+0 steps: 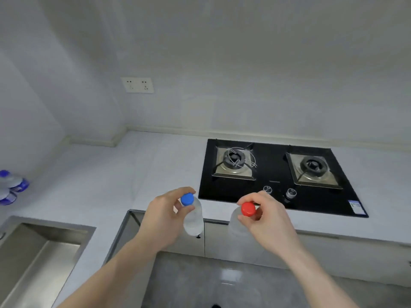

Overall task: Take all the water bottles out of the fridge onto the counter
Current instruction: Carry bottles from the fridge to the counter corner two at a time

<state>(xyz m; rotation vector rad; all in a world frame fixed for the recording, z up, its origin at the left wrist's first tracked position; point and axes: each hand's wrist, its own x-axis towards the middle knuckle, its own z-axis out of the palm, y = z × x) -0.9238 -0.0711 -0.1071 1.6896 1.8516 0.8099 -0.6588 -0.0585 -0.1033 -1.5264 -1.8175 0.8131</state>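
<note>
Carrying bottles by their necks, the left hand (164,215) pinching the blue-capped bottle (193,218), the right hand (265,216) the red-capped bottle (242,232), the person likely sets both on the counter (155,165) at frame centre next.

On my feed the left hand (163,215) pinched a clear bottle (194,221) under its bright blue cap (187,199), and the right hand (266,215) pinched a second clear bottle (239,232) under its red cap (248,208). I saw a pale grey-white counter (124,174) with faint marbling, a glossy black hob (273,181) with silver burner trays and dark rings, and a dull steel sink (33,247). At the far left stood clear bottles with blue caps and blue-and-white labels (12,185), against white walls with a white socket plate (137,85).
</note>
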